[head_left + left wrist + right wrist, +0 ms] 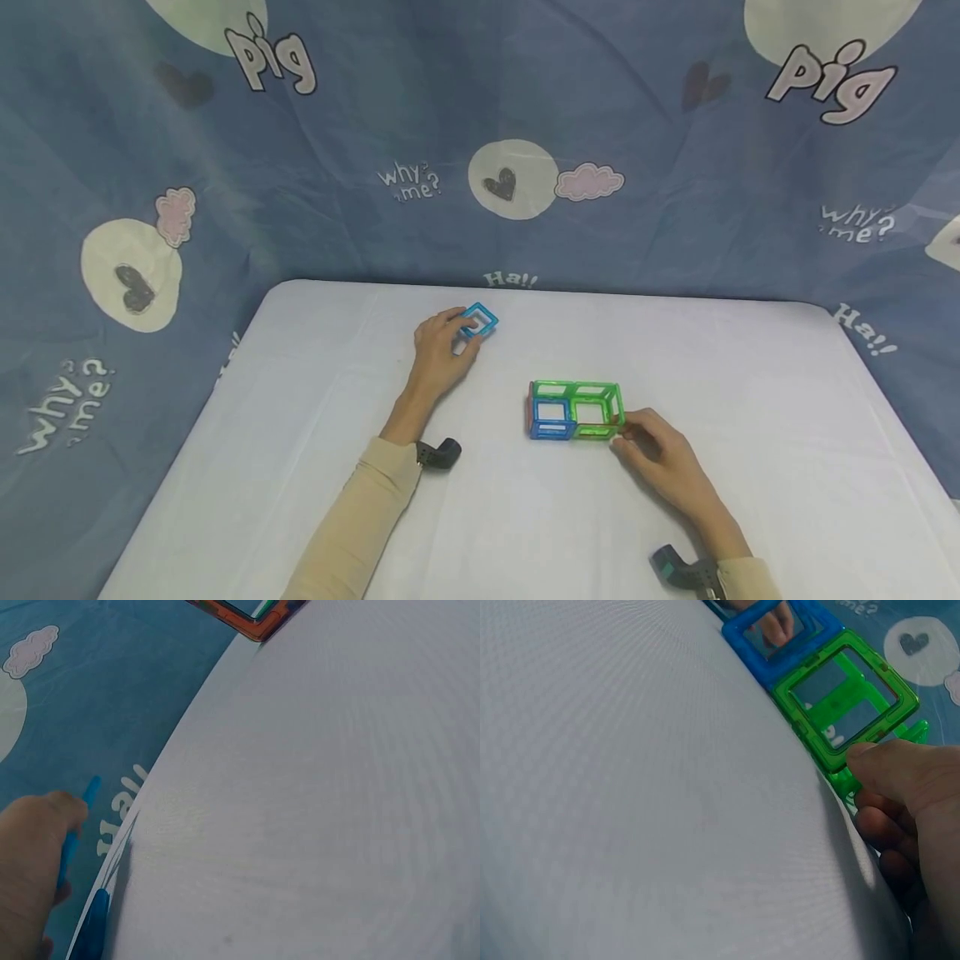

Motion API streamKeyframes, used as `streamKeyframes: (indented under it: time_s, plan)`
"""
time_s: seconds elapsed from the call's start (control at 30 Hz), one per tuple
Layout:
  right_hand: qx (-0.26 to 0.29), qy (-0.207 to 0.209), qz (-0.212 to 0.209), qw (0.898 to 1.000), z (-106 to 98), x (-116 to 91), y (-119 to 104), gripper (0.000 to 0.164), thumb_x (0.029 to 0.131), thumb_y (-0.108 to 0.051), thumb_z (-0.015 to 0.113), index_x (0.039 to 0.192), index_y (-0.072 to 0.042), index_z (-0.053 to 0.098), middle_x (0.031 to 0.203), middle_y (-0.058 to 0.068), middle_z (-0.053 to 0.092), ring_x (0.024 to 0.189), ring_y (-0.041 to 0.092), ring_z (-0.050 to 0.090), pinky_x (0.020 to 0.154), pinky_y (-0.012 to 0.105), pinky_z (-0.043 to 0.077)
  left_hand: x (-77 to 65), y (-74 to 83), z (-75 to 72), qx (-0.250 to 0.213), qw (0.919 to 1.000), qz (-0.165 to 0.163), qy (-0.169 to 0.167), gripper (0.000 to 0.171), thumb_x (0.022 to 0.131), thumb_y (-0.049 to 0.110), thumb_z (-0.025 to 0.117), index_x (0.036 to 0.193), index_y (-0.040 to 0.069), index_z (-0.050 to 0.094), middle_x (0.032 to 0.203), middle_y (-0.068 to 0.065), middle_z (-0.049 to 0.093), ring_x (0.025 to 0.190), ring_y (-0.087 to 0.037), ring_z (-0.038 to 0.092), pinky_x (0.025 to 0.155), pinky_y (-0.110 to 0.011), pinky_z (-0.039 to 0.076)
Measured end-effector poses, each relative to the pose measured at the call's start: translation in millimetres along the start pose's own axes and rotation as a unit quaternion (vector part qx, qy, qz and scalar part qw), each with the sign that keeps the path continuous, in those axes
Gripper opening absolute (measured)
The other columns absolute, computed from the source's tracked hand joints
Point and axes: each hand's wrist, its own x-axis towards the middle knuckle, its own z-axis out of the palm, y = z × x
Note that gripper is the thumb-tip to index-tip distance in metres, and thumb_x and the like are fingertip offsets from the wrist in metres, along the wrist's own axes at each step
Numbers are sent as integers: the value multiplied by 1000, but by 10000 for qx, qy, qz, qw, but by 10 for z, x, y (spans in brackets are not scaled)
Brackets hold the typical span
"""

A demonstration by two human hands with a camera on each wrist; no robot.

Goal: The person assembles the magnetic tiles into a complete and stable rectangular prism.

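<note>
At the table's far side my left hand (441, 350) pinches a light-blue square magnetic tile (491, 317). In the left wrist view this tile (69, 859) shows edge-on in the fingers, and another blue piece (93, 926) stands just below it on the table. My right hand (667, 467) holds the near right corner of a box-shaped structure of magnetic tiles (573, 430). In the right wrist view its thumb lies on the green tile frame (799, 724), beside a blue frame (754, 664). The structure's left end is a red tile (529, 410), seen orange in the left wrist view.
A white cloth covers the table (315, 383). Behind it hangs a blue printed curtain (337, 217) along the far edge and the sides. Dark wrist cameras sit on the left wrist (438, 454) and the right wrist (682, 571).
</note>
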Motion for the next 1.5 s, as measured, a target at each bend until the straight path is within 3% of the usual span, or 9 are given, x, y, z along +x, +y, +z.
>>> streamKeyframes:
  time_s: [0.23, 0.57, 0.83, 1.03, 1.27, 1.5]
  plan:
    - [97, 20, -94, 9999, -8, 14, 0, 30, 85, -18, 70, 114, -21, 61, 97, -16, 60, 94, 0, 57, 94, 3, 38, -17, 56, 18, -833, 9958, 288, 258, 18, 87, 25, 67, 101, 15, 69, 129, -8, 58, 121, -28, 52, 105, -55, 30]
    - [52, 11, -53, 10000, -5, 5, -12, 30, 85, -19, 70, 113, -22, 61, 96, -17, 60, 94, -1, 57, 94, 3, 37, -122, 243, 99, -1396, 9884, 539, 239, 18, 86, 26, 68, 100, 15, 70, 130, -6, 59, 124, -25, 52, 106, -53, 32]
    - [38, -1, 2, 10000, 6, -7, -8, 29, 86, -21, 68, 114, -24, 61, 97, -17, 61, 96, -1, 57, 95, 3, 36, -200, 362, 153, -1485, 9874, 544, -96, 17, 88, 29, 66, 103, 21, 69, 133, 1, 57, 129, -17, 46, 109, -51, 30]
    - [36, 15, 30, 10000, 6, -3, 3, 28, 87, -22, 67, 115, -25, 61, 98, -17, 61, 96, -2, 57, 95, 3, 36, -262, 513, 205, -1464, 9851, 854, -298, 20, 89, 32, 64, 105, 21, 68, 135, 1, 56, 129, -18, 47, 107, -52, 33]
    - [59, 7, 62, 10000, 0, 5, -9, 27, 88, -22, 66, 114, -23, 62, 97, -17, 61, 96, -3, 56, 94, 3, 36, -344, 684, 260, -1369, 9835, 1005, -620, 20, 89, 33, 64, 106, 22, 67, 136, 4, 54, 130, -13, 45, 103, -42, 37]
    - [-17, 1, 103, 9999, -7, 0, -23, 26, 88, -22, 66, 114, -24, 61, 96, -17, 61, 96, -3, 56, 95, 4, 36, -383, 766, 285, -1425, 9793, 1304, -605, 17, 88, 30, 65, 104, 23, 67, 135, 2, 56, 128, -13, 47, 99, -40, 37]
